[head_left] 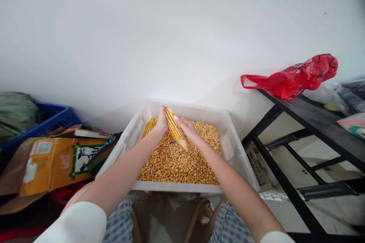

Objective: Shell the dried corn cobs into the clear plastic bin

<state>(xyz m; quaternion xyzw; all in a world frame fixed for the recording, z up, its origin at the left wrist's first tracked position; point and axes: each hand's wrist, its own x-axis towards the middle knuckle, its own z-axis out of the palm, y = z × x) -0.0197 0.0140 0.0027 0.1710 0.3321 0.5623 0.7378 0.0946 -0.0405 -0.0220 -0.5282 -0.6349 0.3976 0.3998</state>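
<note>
White plastic tub (196, 187): holds loose corn kernels (176, 167), with 1 corn cob (149, 126) visible lying at left. Black table (318, 117), right: bears 1 crumpled red plastic bag (302, 79), clear plastic (327, 97), pink item (353, 123).

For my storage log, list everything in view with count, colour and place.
Wall: one, white, background
Plastic bin: one, translucent white, centre
Corn kernels: too many to count, yellow and whitish, in bin
Lying ear of corn: at least one, yellow, bin's left side
Held ear of corn: one, yellow, above kernels
Cardboard box: at least one, orange and brown, left of bin
Crate: one, blue, far left
Table: one, black, right
Plastic bag: one, red, table's corner
Small items: uncounted, too unclear to name
Checked clothing: blue and white, bottom
Sleeves: two, white, bottom
Left hand: one, bare, held ear's left side
Right hand: one, bare, its right side
</note>
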